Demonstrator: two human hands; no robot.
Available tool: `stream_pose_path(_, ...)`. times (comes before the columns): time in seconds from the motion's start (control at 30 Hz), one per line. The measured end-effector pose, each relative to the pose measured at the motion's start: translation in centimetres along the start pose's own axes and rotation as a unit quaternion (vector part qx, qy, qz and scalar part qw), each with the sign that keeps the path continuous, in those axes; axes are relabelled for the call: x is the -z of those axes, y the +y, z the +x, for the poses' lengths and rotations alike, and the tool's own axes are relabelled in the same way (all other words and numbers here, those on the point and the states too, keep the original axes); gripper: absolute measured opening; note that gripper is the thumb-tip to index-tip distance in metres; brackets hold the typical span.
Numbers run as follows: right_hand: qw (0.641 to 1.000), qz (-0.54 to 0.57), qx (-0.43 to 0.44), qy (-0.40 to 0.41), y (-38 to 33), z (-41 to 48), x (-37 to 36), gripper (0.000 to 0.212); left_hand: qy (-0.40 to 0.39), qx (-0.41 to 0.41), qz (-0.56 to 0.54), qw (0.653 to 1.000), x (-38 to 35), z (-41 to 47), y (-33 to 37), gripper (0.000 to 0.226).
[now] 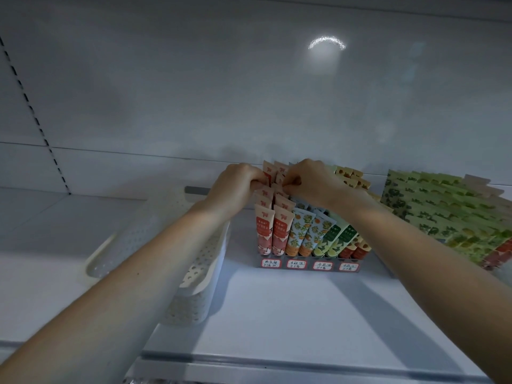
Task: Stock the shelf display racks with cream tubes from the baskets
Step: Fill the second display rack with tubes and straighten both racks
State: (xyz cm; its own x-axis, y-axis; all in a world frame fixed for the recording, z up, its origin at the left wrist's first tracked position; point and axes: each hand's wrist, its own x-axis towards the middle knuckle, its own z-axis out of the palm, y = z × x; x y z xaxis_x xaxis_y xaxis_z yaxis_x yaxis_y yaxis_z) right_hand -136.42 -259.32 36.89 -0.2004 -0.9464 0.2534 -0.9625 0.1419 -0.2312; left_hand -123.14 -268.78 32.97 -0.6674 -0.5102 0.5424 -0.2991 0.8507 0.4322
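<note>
A: Status, left to right?

B: Far left: the slotted upright (36,115) of the shelf back panel. Next is the white perforated basket (194,273), standing on the shelf (277,314) just left of the display rack (307,268). The left forearm crosses over the basket.

A: Left hand?

B: The left hand (235,187) is at the back of the rack, fingers curled tight on the top edges of the pink tubes (264,231), leftmost column.

A: Right hand?

B: The right hand (310,181) is just beside it, almost touching. Thumb and fingers pinch a pink tube top in the second column. Can't tell whether both hands are on the same tube.

A: Where's the stock?

B: All in the rack, upright with a slight backward lean, in stepped rows. The pink tubes fill the two left columns. After them come the orange-print tubes (300,234), the green tubes (338,239), and the red-bottomed tubes (357,249) at the right end, partly hidden by the right forearm. Handwritten labels (271,263) run along the rack's front edge, one per pair of columns.

A: Further right?

B: A second block of leaf-print tubes (443,212), near the first rack and fanned toward the frame edge. Its rack isn't clearly visible.
</note>
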Motion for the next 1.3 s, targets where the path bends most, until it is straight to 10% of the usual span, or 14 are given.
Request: stream_pose_path(1.3, 0.999, 0.003, -0.043, -0.009, 0.9, 2.7, -0.1, 0.019, 0.027, 0.020, -0.007, 0.999, -1.1, 2.2, -0.8, 0.024)
